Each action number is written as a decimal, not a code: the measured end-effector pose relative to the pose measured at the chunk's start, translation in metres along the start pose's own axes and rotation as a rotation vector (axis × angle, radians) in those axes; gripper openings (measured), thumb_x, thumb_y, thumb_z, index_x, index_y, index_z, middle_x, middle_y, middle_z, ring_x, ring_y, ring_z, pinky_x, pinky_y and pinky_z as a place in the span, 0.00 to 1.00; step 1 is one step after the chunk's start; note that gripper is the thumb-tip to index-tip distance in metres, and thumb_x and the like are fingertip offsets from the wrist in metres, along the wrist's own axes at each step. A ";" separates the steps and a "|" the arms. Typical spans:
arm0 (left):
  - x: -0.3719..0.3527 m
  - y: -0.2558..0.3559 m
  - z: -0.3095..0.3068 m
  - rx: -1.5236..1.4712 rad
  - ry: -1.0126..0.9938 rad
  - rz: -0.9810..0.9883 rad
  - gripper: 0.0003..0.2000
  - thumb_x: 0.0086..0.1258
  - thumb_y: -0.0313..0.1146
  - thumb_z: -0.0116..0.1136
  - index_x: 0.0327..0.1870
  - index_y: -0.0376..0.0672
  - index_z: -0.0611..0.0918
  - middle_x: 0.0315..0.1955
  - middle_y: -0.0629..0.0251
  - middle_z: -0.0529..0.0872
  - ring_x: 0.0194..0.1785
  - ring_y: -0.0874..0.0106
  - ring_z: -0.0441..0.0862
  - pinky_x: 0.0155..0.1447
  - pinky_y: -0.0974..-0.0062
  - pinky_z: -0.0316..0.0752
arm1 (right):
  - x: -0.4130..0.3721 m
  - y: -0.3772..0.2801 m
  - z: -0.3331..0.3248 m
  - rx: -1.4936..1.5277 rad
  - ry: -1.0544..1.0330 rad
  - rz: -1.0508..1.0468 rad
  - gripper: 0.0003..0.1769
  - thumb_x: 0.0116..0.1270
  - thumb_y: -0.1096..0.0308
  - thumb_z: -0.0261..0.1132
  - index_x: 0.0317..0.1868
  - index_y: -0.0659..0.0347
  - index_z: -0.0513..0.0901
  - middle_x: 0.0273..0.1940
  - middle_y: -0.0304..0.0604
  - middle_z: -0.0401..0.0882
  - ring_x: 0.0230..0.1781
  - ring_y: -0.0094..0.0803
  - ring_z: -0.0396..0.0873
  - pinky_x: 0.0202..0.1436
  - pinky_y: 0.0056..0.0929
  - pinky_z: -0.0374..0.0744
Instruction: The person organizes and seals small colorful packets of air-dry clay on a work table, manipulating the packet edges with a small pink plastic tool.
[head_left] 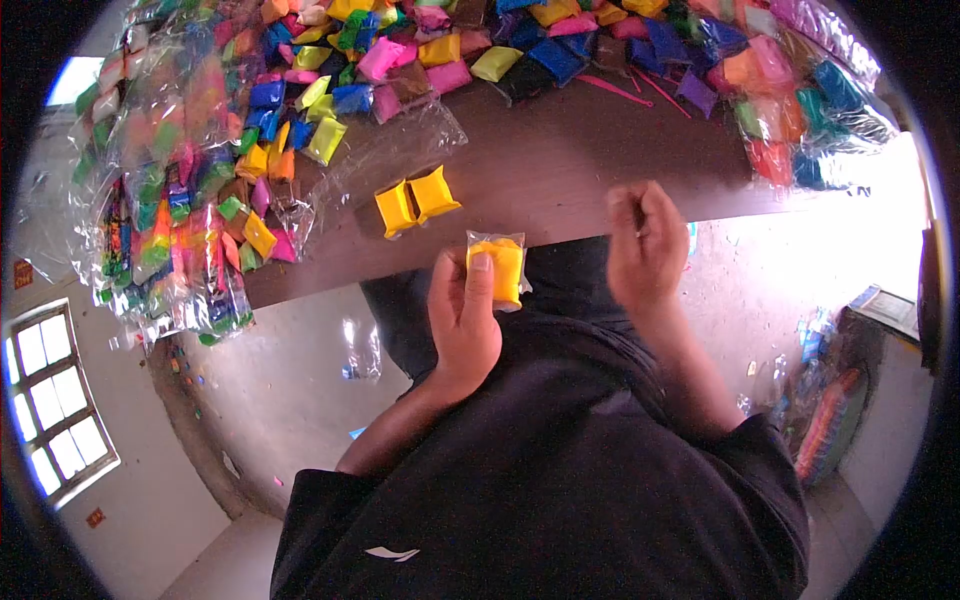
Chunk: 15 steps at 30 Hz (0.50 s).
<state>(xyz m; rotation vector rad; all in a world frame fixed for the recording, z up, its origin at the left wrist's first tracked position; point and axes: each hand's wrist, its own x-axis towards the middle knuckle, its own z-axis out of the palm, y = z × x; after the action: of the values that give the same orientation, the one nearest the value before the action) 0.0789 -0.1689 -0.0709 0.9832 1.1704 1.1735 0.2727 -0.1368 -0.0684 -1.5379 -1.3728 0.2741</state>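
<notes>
Many coloured packets (555, 62) crowd the table (540, 150); left grip (465, 325) pinches a yellow packet (505, 272), right grip (645, 245) loosely curled.

The left fingers (480, 266) pinch a yellow packet (503, 274) near two yellow packets (415, 202).

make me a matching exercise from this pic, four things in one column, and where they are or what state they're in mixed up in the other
1. left hand
2. right hand
3. two loose yellow packets
4. shirt

A. side by side on the table
B. black, with a small white mark
C. right of the bagged yellow piece
D. holding the bagged yellow piece

Pairs: 1-D, 2-C, 3-A, 4-B
</notes>
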 end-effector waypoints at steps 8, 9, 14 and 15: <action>-0.002 0.006 0.004 -0.095 -0.014 -0.025 0.13 0.85 0.40 0.49 0.54 0.38 0.75 0.44 0.64 0.83 0.41 0.78 0.82 0.44 0.80 0.79 | -0.019 -0.043 0.008 0.714 -0.475 0.619 0.15 0.74 0.66 0.68 0.29 0.64 0.80 0.26 0.30 0.76 0.30 0.16 0.73 0.32 0.23 0.74; -0.003 0.009 0.006 -0.080 -0.019 0.004 0.14 0.85 0.41 0.48 0.54 0.39 0.73 0.44 0.67 0.81 0.41 0.83 0.80 0.42 0.85 0.78 | -0.021 -0.049 0.012 0.888 -0.391 0.677 0.13 0.73 0.67 0.68 0.30 0.64 0.82 0.27 0.30 0.77 0.31 0.16 0.75 0.35 0.22 0.76; -0.007 0.009 0.003 0.111 -0.073 0.113 0.11 0.84 0.37 0.50 0.55 0.37 0.73 0.44 0.67 0.80 0.42 0.83 0.78 0.45 0.84 0.77 | -0.013 -0.040 0.010 0.544 -0.383 0.329 0.06 0.67 0.72 0.71 0.34 0.65 0.84 0.28 0.40 0.83 0.30 0.25 0.82 0.36 0.26 0.80; -0.006 0.009 0.002 0.168 -0.098 0.171 0.11 0.84 0.36 0.51 0.55 0.37 0.73 0.44 0.67 0.80 0.43 0.83 0.78 0.47 0.84 0.77 | -0.009 -0.038 0.008 0.315 -0.400 0.088 0.04 0.65 0.76 0.71 0.35 0.65 0.83 0.28 0.42 0.84 0.28 0.25 0.82 0.35 0.26 0.80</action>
<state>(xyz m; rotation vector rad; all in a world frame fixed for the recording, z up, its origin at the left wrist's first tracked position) 0.0794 -0.1738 -0.0614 1.2752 1.1374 1.1601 0.2409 -0.1462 -0.0464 -1.3228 -1.4817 0.8488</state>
